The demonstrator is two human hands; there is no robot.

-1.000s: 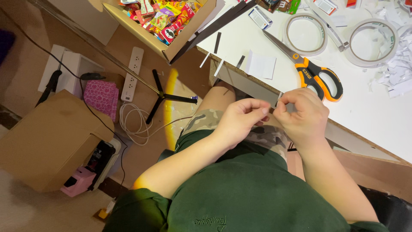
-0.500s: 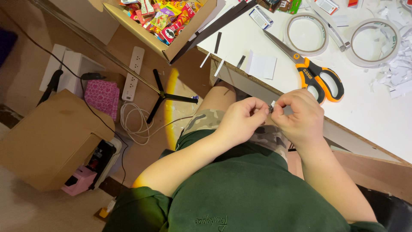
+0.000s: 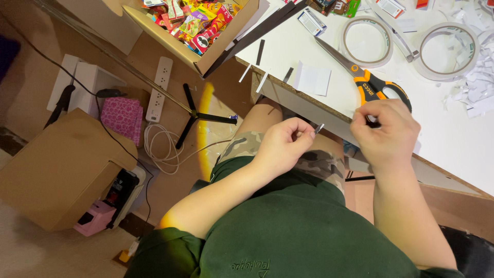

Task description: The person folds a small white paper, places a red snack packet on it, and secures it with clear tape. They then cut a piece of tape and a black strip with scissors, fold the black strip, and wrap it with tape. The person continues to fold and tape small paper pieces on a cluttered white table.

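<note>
Head view: the left hand sits over the lap, fingers pinched shut on a small pale strip that pokes out just below the desk edge. The right hand hangs apart from it, up at the desk edge, fingers curled loosely by the orange-handled scissors; whether it grips anything, I cannot tell. Two tape rolls lie beyond.

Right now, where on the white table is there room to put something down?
The white table is bare between the scissors and its near edge, beside the right hand. It is crowded by the tape rolls and paper scraps.
</note>
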